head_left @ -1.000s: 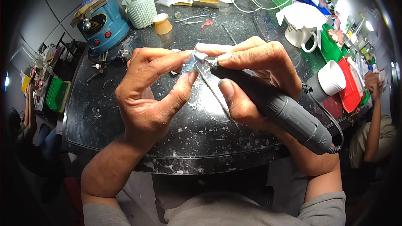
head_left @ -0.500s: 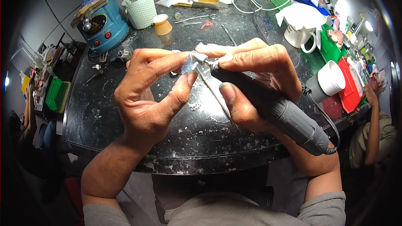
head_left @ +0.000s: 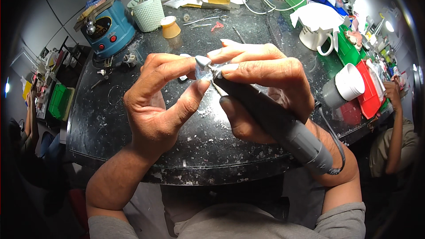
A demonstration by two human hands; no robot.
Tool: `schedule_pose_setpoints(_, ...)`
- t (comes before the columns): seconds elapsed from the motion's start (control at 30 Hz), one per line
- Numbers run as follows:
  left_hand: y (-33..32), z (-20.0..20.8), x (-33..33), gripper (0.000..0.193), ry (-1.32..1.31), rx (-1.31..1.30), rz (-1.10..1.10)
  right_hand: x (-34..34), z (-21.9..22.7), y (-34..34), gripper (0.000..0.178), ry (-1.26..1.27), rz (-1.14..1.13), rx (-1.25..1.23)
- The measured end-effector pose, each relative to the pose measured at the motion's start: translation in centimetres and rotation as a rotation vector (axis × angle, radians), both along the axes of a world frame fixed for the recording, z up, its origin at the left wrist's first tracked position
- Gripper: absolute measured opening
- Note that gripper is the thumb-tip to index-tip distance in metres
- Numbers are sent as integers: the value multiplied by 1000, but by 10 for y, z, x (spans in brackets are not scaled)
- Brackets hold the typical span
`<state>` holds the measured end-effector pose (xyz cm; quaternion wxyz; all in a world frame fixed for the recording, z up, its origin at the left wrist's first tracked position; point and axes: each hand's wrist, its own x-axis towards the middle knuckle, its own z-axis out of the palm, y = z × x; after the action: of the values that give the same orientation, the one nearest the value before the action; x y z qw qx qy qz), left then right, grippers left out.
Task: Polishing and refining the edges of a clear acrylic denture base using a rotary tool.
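Over the black table (head_left: 133, 146), my left hand (head_left: 152, 117) pinches a small translucent bluish piece (head_left: 204, 74) between thumb and fingers. My right hand (head_left: 285, 77) is wrapped round a dark grey rotary handpiece (head_left: 279, 119), tilted with its tip toward the left hand. A grey cone-shaped grinding bit (head_left: 202, 61) sticks out of the handpiece and overlaps the bluish piece; whether they touch I cannot tell. Some right fingers reach close to the left fingertips. Beneath the hands lies a thin rod (head_left: 239, 35), mostly hidden by them.
A blue machine (head_left: 110, 28), a pale green holder with tools (head_left: 148, 17) and an amber jar (head_left: 170, 30) stand at the back left. On the right are a paper-topped white mug (head_left: 312, 40), a white tub (head_left: 350, 82) and a red bin (head_left: 368, 93). Another person's hand (head_left: 391, 92) shows far right.
The handpiece and right hand have shifted left and slightly down. The cone bit now lies more across the bluish piece, nearer the left fingertips. The left hand has barely moved.
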<state>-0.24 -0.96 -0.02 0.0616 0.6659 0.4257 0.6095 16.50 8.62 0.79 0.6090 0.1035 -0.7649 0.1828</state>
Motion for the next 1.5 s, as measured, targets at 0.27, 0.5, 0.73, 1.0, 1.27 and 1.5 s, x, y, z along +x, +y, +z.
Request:
schedule_pose_setpoints(0.27, 0, 0, 0, 26, -5, 11, -5, 0, 2, -3, 34, 37, 6, -71)
schedule_pose_setpoints(0.5, -1, 4, -2, 26, 190, 79, 152, 7, 5, -7, 30, -95, -20, -65)
schedule_pose_setpoints(0.73, -2, 7, -4, 29, 307, 137, 238, 6, 5, -8, 30, -83, -18, -87)
schedule_pose_setpoints(1.0, -1, 9, -4, 29, 345, 136, 265, 6, 6, -8, 29, -96, -9, -96)
schedule_pose_setpoints(1.27, -1, 8, -3, 30, 331, 154, 276, 4, 3, -6, 29, -36, 4, -88)
schedule_pose_setpoints(1.5, 0, 7, -3, 31, 313, 148, 254, 4, 3, -8, 29, -21, -3, -105)
